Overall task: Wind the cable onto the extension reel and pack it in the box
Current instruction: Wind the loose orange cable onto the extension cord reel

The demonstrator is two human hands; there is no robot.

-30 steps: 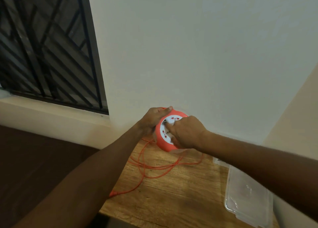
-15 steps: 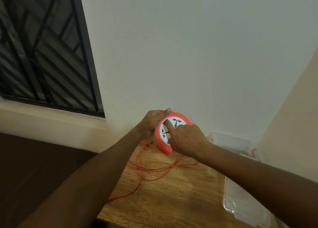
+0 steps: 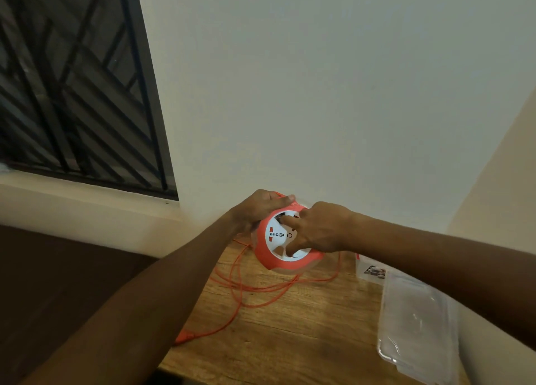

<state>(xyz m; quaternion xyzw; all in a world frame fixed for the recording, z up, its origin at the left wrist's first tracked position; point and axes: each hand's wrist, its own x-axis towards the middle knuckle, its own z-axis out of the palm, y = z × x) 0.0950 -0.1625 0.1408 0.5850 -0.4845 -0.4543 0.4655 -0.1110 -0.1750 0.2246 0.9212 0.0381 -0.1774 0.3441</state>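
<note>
One head-worn view looks forward and down, close over the table [image 3: 290,341] at lower centre, facing the wall [image 3: 319,94] above.

Dim, soft blur, wide-angle edges

box [image 3: 369,269]: mostly behind my right arm
lid [image 3: 417,326]: cut by bottom edge
cable [image 3: 237,291] end: blurred at bench [image 3: 304,335] edge

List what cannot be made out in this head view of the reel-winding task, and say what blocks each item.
- Box, head view: mostly hidden behind the right forearm, so its contents cannot be told.
- Reel rim: its far side is covered by the left hand.
- Reel face: partly hidden under the right hand; socket markings too small.
- Clear lid: its lower end is cut off by the frame edge.
- Cable plug end: blurred.
</note>
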